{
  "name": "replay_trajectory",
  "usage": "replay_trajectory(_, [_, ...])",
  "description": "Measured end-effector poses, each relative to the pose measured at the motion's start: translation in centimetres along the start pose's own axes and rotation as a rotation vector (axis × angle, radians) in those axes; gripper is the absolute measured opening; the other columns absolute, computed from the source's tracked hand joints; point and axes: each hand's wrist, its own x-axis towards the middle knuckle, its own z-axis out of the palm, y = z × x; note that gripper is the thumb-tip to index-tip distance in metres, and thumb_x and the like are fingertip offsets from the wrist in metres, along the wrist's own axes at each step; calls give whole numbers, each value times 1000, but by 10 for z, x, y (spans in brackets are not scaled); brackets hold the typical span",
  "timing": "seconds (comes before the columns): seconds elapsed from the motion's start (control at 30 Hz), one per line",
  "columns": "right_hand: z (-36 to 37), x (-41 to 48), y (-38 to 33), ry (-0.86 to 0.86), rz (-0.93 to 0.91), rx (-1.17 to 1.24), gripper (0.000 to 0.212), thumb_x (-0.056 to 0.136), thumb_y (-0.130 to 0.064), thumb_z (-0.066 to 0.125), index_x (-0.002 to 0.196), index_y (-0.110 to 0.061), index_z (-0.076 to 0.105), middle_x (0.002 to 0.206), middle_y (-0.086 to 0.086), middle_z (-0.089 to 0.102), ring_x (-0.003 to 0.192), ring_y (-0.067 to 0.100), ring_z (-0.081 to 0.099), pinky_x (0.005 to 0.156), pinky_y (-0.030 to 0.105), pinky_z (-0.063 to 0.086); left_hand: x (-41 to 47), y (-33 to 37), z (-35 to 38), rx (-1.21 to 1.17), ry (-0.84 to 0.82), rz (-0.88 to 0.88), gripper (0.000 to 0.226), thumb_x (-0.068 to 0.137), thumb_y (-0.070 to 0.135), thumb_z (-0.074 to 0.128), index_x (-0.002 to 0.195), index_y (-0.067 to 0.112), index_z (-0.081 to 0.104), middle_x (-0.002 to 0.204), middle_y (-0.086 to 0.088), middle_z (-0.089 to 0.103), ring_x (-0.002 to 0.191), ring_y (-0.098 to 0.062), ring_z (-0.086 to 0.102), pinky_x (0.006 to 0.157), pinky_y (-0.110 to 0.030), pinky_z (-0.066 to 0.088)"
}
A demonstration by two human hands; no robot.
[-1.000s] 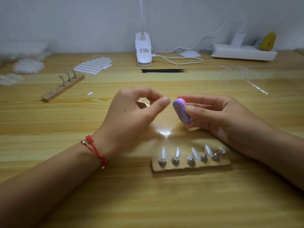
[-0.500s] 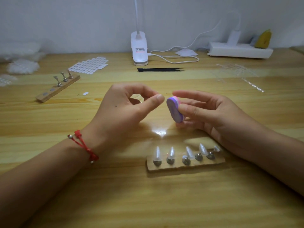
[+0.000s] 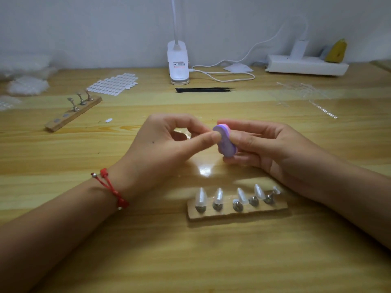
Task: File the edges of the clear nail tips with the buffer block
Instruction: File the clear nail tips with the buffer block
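Observation:
My right hand (image 3: 270,149) grips a small oval buffer block (image 3: 225,146), purple with a pink layer, above the middle of the wooden table. My left hand (image 3: 165,149) pinches thumb against index finger, and the fingertips touch the block's purple face. A small clear nail tip (image 3: 186,135) glints inside the pinch, mostly hidden. In front of the hands lies a wooden holder strip (image 3: 237,213) with several clear nail tips (image 3: 200,196) on metal stands.
A second wooden strip (image 3: 72,115) with three bare metal stands lies at the back left, near a sheet of white tabs (image 3: 114,84). Black tweezers (image 3: 203,89), a white clip lamp (image 3: 178,64), its cable and a power strip (image 3: 306,65) line the back. Clear plastic frames (image 3: 302,92) lie at right.
The gap between the hands has closed: my left fingertips now touch the buffer block. The holder strip with tips has not moved on the table.

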Motion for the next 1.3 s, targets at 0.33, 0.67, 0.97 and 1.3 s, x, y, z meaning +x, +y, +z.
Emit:
replay_trajectory(0.33, [-3, 0, 0, -23, -17, 18, 27, 74, -15, 68, 99, -21, 78, 94, 4, 76, 84, 10, 71, 70, 19, 56, 2, -1, -1, 2, 43, -13, 15, 73, 34, 71, 70, 20, 71, 60, 6, 55, 49, -2, 41, 50, -9, 32])
replay_trajectory(0.67, [-3, 0, 1, 1, -36, -25, 32, 68, -15, 70, 100, -19, 77, 92, 5, 76, 78, 15, 71, 68, 22, 56, 3, -4, -3, 0, 16, -34, 16, 74, 34, 72, 68, 20, 70, 66, -1, 61, 54, -12, 44, 49, -18, 32])
replay_trajectory(0.97, [-3, 1, 1, 5, -41, -50, 32, 69, -13, 70, 100, -17, 76, 93, 5, 75, 81, 16, 71, 71, 24, 57, 2, -5, -4, 1, -31, -54, 15, 80, 25, 72, 66, 19, 68, 49, 16, 54, 44, -2, 38, 44, -9, 30])
replay_trajectory(1.3, [-5, 2, 1, -5, -27, -1, 30, 70, -10, 68, 98, -15, 77, 91, 4, 74, 80, 15, 71, 70, 23, 56, 2, -6, -4, 30, -5, -19, 13, 78, 29, 72, 69, 19, 69, 63, -5, 60, 52, -11, 43, 47, -15, 32])
